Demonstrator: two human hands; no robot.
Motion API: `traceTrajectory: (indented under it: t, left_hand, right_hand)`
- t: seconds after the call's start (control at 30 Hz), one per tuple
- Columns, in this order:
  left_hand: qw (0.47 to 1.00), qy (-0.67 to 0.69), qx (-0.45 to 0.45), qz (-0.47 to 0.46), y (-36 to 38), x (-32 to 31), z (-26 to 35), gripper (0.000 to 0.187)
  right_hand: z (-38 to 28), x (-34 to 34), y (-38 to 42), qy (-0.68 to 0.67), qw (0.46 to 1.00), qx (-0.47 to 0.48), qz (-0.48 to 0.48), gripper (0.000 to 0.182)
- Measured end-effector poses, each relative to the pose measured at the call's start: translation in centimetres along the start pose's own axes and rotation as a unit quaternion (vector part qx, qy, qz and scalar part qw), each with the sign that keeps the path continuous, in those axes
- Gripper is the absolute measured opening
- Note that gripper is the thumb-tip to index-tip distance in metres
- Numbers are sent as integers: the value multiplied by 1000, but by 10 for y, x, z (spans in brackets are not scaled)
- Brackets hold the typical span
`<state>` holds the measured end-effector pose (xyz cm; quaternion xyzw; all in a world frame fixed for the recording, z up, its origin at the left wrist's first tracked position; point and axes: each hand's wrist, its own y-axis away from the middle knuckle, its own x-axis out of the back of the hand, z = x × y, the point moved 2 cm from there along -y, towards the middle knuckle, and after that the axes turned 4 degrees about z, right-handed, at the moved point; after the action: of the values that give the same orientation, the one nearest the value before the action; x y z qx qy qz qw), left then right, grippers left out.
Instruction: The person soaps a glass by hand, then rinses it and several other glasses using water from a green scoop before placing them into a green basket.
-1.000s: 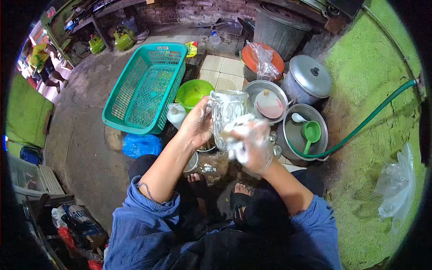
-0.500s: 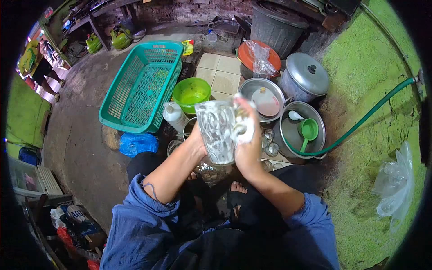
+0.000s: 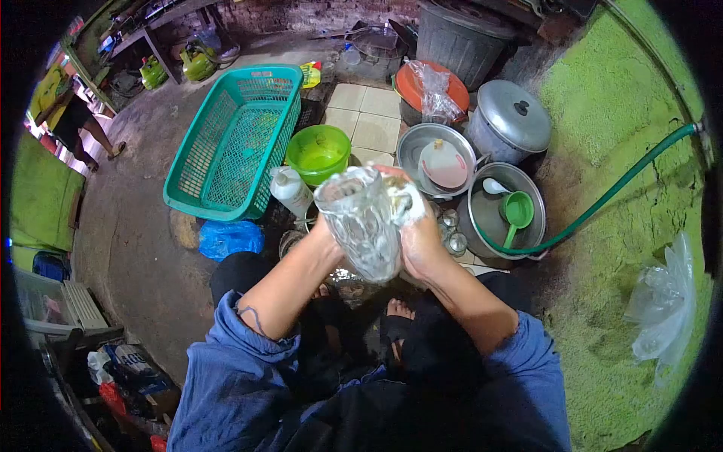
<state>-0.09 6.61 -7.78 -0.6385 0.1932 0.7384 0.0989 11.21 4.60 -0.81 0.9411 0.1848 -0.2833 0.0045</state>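
Observation:
A clear dimpled glass mug (image 3: 363,226), streaked with suds, is tilted in front of me with its mouth toward the upper left. My left hand (image 3: 325,235) wraps around it from behind, its fingers mostly hidden by the glass. My right hand (image 3: 423,242) closes on a soapy sponge (image 3: 407,202) against the mug's right side; white foam covers much of it, so its shape is hard to make out. Below my right hand, several glasses (image 3: 454,239) stand on the tiles. Behind my left wrist is a white bottle (image 3: 291,192).
A teal basket (image 3: 179,177) and a lime green basin (image 3: 319,147) lie ahead. Metal basins, one pot (image 3: 544,218) holding a green dipper (image 3: 518,212), and a lidded pot (image 3: 516,124) stand right. A green hose (image 3: 610,200) crosses from the wall. One person (image 3: 71,120) is far left.
The mug has tipped so its mouth faces more toward me and left. My right hand has shifted slightly down along it with the sponge. The distant person has stepped.

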Motion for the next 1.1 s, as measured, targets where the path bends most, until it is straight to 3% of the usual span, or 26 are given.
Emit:
traceTrajectory:
  t: [0.03, 0.1, 0.13, 0.17, 0.2, 0.23, 0.3, 0.33, 0.37, 0.43, 0.47, 0.57, 0.6, 0.67, 0.7, 0.8, 0.87, 0.97, 1.03, 1.07, 1.1]
  left_hand:
    - [1000, -2, 2, 2, 8, -9, 7, 33]
    - [985, -137, -96, 38, 25, -33, 21, 32]
    - [985, -138, -94, 39, 28, -52, 19, 32]
    - [966, -131, -191, 115, 31, -71, 19, 30]
    - [932, -123, -284, 189, 33, -78, 21, 27]
    - [932, -124, -284, 188, 31, -75, 22, 27]
    - [846, -280, -398, 218, 30, -67, 26, 28]
    - [798, -354, -439, 213, 33, -68, 26, 35]
    - [798, -354, -439, 213, 34, -68, 24, 35]
    - [728, -435, -489, 203, 40, -81, 18, 42]
    - [728, -436, -487, 204, 40, -78, 17, 42]
    - [683, -493, -503, 191, 41, -64, 19, 46]
    - [633, -545, -529, 151, 41, -62, 19, 46]
    - [549, -607, -567, 92, 41, -61, 15, 44]
    - [551, -608, -564, 93, 41, -60, 15, 44]
    - [411, -713, -568, 10, 38, -56, 12, 35]
    - [392, -751, -532, 12, 37, -51, 16, 33]
    - [364, -795, -485, 24, 31, -34, 21, 35]
    - [305, -876, -366, 69, 25, -20, 21, 42]
    - [267, -899, -340, 72, 22, -12, 17, 51]
    - [269, -899, -338, 71, 20, -5, 13, 51]
  right_hand:
    - [4, 3, 3, 31, 999, 0, 14, 29]
    - [12, 6, 11, 36, 999, -10, 19, 29]
    - [15, 5, 17, -17, 993, -79, 83, 29]
    - [18, 5, 22, -71, 976, -145, 145, 28]
    - [22, 6, 24, -86, 974, -152, 143, 26]
    - [25, 10, 22, -87, 974, -151, 144, 26]
    - [33, 20, 20, -88, 943, -261, 188, 25]
    - [29, 24, 22, -78, 923, -311, 213, 24]
    - [30, 24, 19, -78, 923, -311, 213, 24]
    - [35, 24, 15, -52, 920, -323, 215, 25]
    - [34, 25, 13, -53, 920, -324, 216, 25]
    - [25, 26, 11, 31, 945, -314, 85, 27]
    - [23, 25, 11, 48, 956, -269, 105, 27]
    - [26, 38, 7, 3, 952, -289, 101, 27]
    - [28, 46, 3, -41, 946, -306, 94, 28]
    - [23, 60, -4, -36, 938, -338, 75, 23]
    - [13, 62, -5, 44, 938, -337, 65, 22]
    - [-9, 61, 0, 29, 942, -334, 28, 22]
    - [-7, 72, 0, 71, 942, -328, -3, 24]
    - [-8, 74, -1, 119, 937, -329, -18, 25]
    - [-8, 76, -1, 166, 929, -329, -32, 28]
